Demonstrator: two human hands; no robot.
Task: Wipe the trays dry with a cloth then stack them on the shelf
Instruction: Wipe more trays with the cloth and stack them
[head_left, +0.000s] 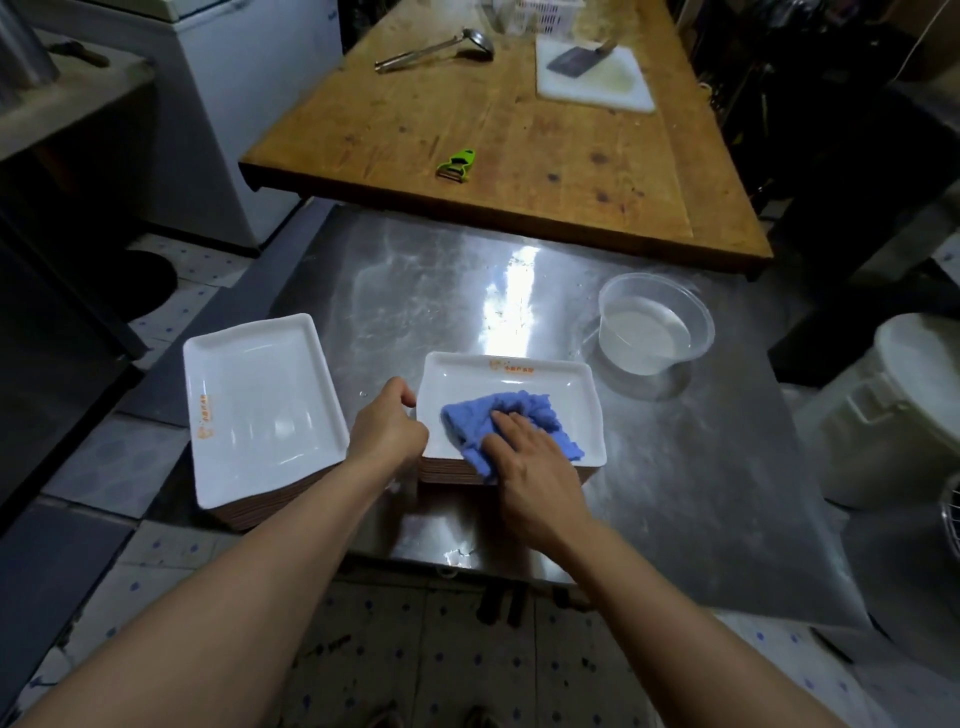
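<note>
I'm pressing the blue cloth (511, 423) flat with my right hand (530, 470), fingers straight on top of it, inside the top tray (566, 395) of the right stack on the steel bench (675, 493). My left hand (387, 431) is gripping that tray's left rim, fingers curled on the edge. The second stack (260, 405) is sitting just left. Trays look stiff, glossy, probably slick when wet, light singly; I'd be lifting by the raised rims. The cloth is soft and bunching.

A blue cloth (511, 423) lies at centre on a white tray (571, 395) with orange lettering. A second white tray (260, 395) sits centre left. The upper wooden table (519, 130) is golden-brown, holding a lime-green peeler (457, 163).
</note>
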